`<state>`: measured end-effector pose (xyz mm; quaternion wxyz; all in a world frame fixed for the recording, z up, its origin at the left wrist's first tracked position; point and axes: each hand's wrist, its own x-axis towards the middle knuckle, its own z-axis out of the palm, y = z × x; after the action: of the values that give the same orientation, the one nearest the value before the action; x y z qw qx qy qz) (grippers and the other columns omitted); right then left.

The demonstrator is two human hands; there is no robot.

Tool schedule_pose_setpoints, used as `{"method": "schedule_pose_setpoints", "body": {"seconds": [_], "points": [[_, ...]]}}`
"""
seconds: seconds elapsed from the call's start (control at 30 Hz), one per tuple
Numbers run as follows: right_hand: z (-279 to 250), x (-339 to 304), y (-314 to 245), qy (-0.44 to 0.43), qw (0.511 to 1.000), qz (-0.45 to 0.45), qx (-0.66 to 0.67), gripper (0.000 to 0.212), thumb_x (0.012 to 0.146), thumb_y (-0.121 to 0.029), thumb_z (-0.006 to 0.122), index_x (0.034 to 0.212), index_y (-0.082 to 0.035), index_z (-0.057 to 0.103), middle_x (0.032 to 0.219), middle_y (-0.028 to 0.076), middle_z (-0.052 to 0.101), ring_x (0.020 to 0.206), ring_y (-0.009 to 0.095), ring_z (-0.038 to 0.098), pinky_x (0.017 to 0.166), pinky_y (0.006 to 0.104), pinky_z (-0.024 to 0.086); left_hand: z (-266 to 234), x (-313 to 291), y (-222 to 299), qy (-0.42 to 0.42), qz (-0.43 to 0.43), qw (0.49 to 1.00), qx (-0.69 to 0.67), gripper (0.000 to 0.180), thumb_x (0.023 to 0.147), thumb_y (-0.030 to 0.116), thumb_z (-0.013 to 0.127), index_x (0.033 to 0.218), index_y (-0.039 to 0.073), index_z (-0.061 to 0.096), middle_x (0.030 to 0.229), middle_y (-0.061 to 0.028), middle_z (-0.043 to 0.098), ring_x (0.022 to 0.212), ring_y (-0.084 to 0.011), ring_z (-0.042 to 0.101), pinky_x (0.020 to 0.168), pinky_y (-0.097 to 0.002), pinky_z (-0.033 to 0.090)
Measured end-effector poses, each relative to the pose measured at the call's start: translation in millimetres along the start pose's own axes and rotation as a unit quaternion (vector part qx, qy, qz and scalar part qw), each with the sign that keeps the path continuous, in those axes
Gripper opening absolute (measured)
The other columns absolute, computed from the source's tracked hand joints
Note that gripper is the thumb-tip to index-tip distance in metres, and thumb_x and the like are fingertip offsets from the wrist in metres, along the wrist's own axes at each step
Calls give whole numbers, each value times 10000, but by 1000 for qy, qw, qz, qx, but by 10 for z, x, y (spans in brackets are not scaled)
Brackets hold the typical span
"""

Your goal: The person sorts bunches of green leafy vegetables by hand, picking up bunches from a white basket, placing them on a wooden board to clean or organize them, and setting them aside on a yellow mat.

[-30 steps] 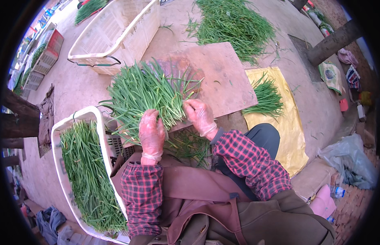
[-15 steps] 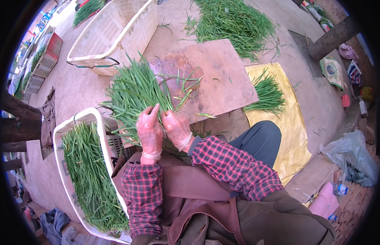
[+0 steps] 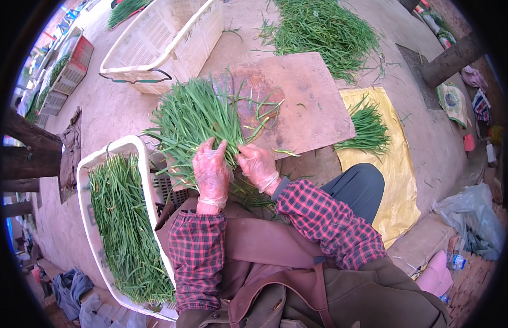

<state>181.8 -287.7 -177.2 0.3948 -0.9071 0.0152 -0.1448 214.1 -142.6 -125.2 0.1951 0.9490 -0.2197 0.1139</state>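
A thick bunch of garlic chives (image 3: pixel 202 112) lies fanned out over the near left part of a flat reddish board (image 3: pixel 306 109), its leaves pointing away from me. My left hand (image 3: pixel 212 172), in a thin clear glove, is closed round the near end of the bunch. Beside it my right hand (image 3: pixel 257 165), gloved too, has its fingers pinched together at the right edge of the stems. Whether a stem is between those fingertips is too small to make out. A few loose yellowish stems (image 3: pixel 259 117) lie on the board.
A white crate (image 3: pixel 136 143) filled with chives stands at my left, and another white crate (image 3: pixel 172 52) farther off. A large chive heap (image 3: pixel 325 35) lies beyond the board. On the right, a yellow sheet (image 3: pixel 393 197) bears a smaller bunch (image 3: pixel 368 131). A post (image 3: pixel 453 60) stands at far right.
My right hand has drawn a little away to the right from my left hand, widening the gap between them. The left hand stays on the bunch. The whole view has shifted slightly.
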Motion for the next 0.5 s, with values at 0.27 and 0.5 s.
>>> {"method": "schedule_pose_setpoints", "body": {"seconds": [0.27,0.5], "points": [[-255,135,426,70,977,181,87,169,844,-163,626,911,-38,718,787,196,686,753,374,675,677,416,520,8,14,8,57,-28,993,-96,506,792,-20,658,1288,52,597,1259,-151,597,1167,-333,557,1000,-418,429],[-472,146,-13,89,995,-35,-34,252,844,-151,688,1051,-9,667,935,158,637,840,358,644,712,432,518,28,-4,-16,51,-35,993,-99,449,778,2,658,1225,17,620,1272,-162,584,1188,-339,543,1003,-430,415]]}}
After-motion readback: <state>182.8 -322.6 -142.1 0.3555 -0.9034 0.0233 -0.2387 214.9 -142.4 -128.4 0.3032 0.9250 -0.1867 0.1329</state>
